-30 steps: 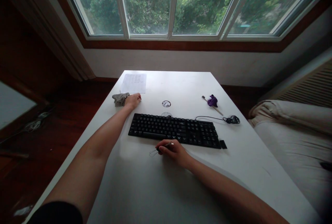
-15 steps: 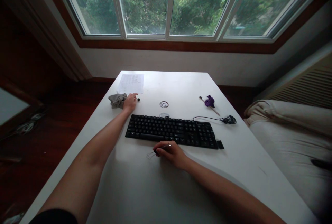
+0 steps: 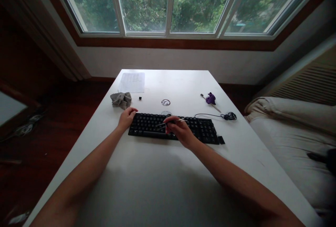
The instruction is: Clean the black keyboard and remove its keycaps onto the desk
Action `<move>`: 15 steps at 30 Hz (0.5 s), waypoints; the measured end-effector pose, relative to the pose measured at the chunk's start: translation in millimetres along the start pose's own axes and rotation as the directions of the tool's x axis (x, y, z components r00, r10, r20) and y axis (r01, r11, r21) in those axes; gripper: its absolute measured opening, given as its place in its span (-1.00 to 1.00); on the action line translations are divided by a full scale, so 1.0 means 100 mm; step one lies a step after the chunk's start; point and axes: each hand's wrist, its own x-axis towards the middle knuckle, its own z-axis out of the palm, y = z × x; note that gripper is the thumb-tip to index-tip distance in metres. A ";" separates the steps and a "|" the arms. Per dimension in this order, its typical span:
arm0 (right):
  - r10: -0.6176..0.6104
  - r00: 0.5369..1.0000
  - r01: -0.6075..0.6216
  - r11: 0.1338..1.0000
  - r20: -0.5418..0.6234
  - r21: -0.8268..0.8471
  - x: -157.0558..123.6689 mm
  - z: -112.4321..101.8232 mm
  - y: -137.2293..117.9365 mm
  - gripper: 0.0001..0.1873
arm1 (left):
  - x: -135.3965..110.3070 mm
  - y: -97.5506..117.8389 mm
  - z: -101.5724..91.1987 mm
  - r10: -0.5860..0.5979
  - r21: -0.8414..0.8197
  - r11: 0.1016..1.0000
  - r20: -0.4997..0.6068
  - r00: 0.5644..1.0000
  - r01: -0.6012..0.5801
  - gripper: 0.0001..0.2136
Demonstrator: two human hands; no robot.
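Hands are apart: left hand (image 3: 127, 117) at the left end of the black keyboard (image 3: 147, 126), grip unclear; right hand (image 3: 178, 128) pinches a thin, wire-ended tool (image 3: 161, 125) over it. Keyboard lies flat on the smooth white table (image 3: 141, 178).

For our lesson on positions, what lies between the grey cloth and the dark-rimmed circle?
A small black block lies between the grey cloth and the dark-rimmed circle, in the head view.

On the near side of the keyboard (image 3: 147, 125) I could pass between my forearms. My left hand (image 3: 127, 118) blocks its left end; my right hand (image 3: 181, 132), gripping a wire-tipped tool (image 3: 181, 119), its middle. Beyond it, a lane runs between the small black cube (image 3: 140, 98) and purple bundle (image 3: 210, 98); the coiled cable (image 3: 229, 116) obstructs its far right.
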 end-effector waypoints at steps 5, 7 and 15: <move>0.046 0.993 -0.042 0.998 -0.111 0.039 0.45 0.05 -0.09 -0.64 | -0.13 0.09 0.01 0.050 -0.032 0.998 0.046 0.998 -0.049 -0.77; 0.066 0.991 -0.062 0.997 -0.112 0.039 0.60 0.09 -0.03 -0.57 | -0.14 0.10 0.00 0.062 -0.062 0.996 0.064 0.996 -0.058 -0.75; -0.005 1.000 -0.003 0.947 -0.025 -0.323 1.24 0.25 0.35 -0.63 | -0.14 0.16 -0.08 0.132 0.053 0.990 -0.012 0.991 -0.132 -0.74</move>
